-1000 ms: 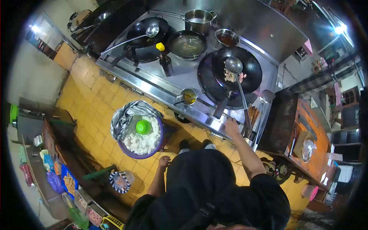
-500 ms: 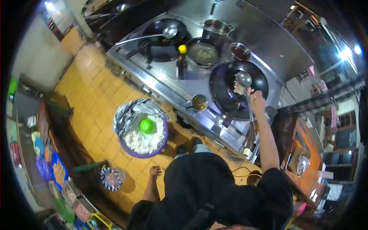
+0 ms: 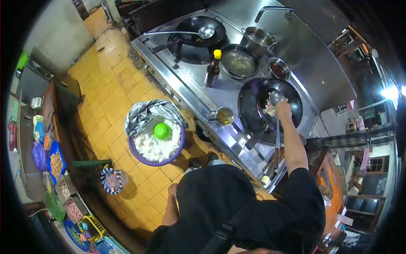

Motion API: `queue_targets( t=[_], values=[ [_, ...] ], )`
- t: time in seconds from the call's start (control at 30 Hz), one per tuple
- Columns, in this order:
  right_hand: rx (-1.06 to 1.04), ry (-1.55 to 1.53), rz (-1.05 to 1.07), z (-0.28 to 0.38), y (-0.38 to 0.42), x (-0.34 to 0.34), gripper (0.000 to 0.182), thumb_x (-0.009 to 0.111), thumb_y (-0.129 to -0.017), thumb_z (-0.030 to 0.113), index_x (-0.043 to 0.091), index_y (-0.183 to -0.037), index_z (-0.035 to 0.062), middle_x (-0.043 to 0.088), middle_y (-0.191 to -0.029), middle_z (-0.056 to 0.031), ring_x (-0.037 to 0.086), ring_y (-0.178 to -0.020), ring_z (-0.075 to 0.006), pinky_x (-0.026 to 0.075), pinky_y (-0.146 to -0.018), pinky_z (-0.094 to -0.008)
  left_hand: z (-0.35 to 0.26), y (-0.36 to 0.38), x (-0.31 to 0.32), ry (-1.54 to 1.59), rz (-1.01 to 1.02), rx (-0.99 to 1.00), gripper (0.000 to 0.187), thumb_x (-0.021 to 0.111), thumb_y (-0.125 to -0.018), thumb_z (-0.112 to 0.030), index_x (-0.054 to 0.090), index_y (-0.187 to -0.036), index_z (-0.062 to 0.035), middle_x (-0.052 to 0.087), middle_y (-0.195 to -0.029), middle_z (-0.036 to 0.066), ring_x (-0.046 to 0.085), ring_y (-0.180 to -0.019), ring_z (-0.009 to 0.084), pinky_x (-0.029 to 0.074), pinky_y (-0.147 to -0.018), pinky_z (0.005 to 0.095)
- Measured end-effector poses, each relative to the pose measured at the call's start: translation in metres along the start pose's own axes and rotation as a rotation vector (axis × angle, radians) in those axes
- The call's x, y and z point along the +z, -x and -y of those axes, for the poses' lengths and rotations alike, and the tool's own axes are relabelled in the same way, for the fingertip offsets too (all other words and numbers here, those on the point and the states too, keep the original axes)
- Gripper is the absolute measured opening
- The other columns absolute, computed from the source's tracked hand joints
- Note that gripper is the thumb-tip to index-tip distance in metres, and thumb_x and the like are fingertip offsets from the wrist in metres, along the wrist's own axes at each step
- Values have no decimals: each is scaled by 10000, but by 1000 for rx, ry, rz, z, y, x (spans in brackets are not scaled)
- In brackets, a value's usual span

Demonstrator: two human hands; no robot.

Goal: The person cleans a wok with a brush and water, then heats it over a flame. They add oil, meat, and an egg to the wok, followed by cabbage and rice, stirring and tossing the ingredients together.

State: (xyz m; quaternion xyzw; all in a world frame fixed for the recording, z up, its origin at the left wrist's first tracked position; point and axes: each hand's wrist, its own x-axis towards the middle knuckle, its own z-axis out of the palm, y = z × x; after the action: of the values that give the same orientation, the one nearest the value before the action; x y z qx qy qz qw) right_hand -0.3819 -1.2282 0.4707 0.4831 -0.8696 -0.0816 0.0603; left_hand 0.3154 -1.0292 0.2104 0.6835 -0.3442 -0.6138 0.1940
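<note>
My right hand (image 3: 283, 109) reaches over the black wok (image 3: 249, 99) at the right of the stove, its fingers drawn together right at the small pale food pieces (image 3: 269, 111). I cannot tell what those fingers hold. Beside them a metal ladle (image 3: 277, 97) lies with its bowl in the wok, and its long handle runs under my hand toward the stove's front edge. My left hand (image 3: 172, 190) hangs low at my side above the tiled floor, loosely open with nothing seen in it, its fingers partly turned from view.
Behind stand a dark bottle (image 3: 212, 72) with a yellow cap, a pan of liquid (image 3: 240, 62), a pot (image 3: 259, 38) and another wok (image 3: 186, 29). A purple tub (image 3: 156, 163) of white rice sits on the floor. Food trays (image 3: 72, 210) line the left counter.
The view has shifted, so the stove sits farther right and lower. My right hand stays over the wok by the ladle. My left hand has turned, showing less of its fingers.
</note>
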Motion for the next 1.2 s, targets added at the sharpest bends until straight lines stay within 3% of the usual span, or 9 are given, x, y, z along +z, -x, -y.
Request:
queue_targets(
  t=[0.33, 0.4, 0.43, 0.47, 0.67, 0.7, 0.77, 0.97, 1.2],
  values=[
    [-113, 259, -228, -42, -18, -35, 329, 514, -858, 181, 540, -1137, 8, 558, -1193, -163, 531, -1108, -296, 398, -971, -384, 44, 11, -4, -786, -235, 474, 208, 539, -835, -247, 597, -792, -52, 626, -713, 101, 586, -634, 280, 472, -595, 383],
    [-103, 272, -16, -39, -15, -10, 282, 472, -868, 191, 582, -1086, 49, 594, -1110, -113, 529, -1098, -251, 266, -1065, -411, 8, 25, -4, 11, -70, -200, 183, 533, -833, -246, 600, -791, -81, 583, -663, 52, 558, -590, 192, 459, -525, 343],
    [-248, 489, -56, -49, -19, 8, 244, 456, -886, 180, 605, -1057, 88, 602, -1038, -117, 556, -1054, -250, 367, -991, -424, 25, 17, 1, -53, -146, 184, 175, 524, -836, -235, 604, -813, -81, 543, -652, 19, 522, -569, 129, 437, -486, 301],
    [-67, 214, -133, -58, -44, 34, 244, 444, -913, 200, 604, -1063, 95, 592, -995, -136, 584, -971, -277, 463, -840, -442, -17, 33, 5, 521, -232, -286, 194, 546, -824, -233, 606, -829, -49, 570, -677, 41, 534, -562, 152, 445, -496, 309],
    [-312, -727, -117, 125, -37, -87, 357, 605, -834, 210, 505, -1090, -18, 444, -1173, -198, 495, -1039, -351, 445, -845, -429, 5, 50, 24, 558, -415, -206, 214, 586, -809, -215, 639, -905, -32, 639, -758, 91, 610, -622, 187, 481, -537, 326],
    [-818, -598, -412, 172, -10, -108, 384, 591, -831, 190, 464, -1153, 24, 401, -1208, -156, 484, -1044, -296, 466, -798, -413, 18, 48, 27, 508, -418, -198, 223, 587, -811, -221, 646, -908, -30, 646, -760, 97, 618, -620, 190, 487, -546, 329],
    [-437, -1373, 286, 286, 48, -146, 304, 472, -933, 271, 444, -1191, 114, 538, -939, -32, 535, -684, -97, 401, -461, -228, 37, 56, 35, 562, -469, -184, 233, 586, -806, -235, 657, -886, -28, 654, -747, 111, 619, -603, 201, 495, -546, 344],
    [-968, -1389, 1051, 503, 278, -290, 670, 454, -941, 418, 117, -1424, 98, 162, -1455, -210, 444, -1203, -348, 537, -819, -445, 50, 97, 19, 530, -397, -362, 264, 579, -781, -271, 647, -880, -34, 631, -748, 106, 621, -623, 201, 504, -541, 346],
    [-1296, -1185, 285, 461, 246, -223, 342, 558, -893, 133, 508, -1209, 11, 462, -1312, -178, 554, -1080, -219, 507, -819, -317, 127, 74, 12, 363, -403, -165, 215, 575, -800, -241, 613, -859, -38, 623, -776, 87, 609, -675, 203, 505, -557, 354]
  ],
)
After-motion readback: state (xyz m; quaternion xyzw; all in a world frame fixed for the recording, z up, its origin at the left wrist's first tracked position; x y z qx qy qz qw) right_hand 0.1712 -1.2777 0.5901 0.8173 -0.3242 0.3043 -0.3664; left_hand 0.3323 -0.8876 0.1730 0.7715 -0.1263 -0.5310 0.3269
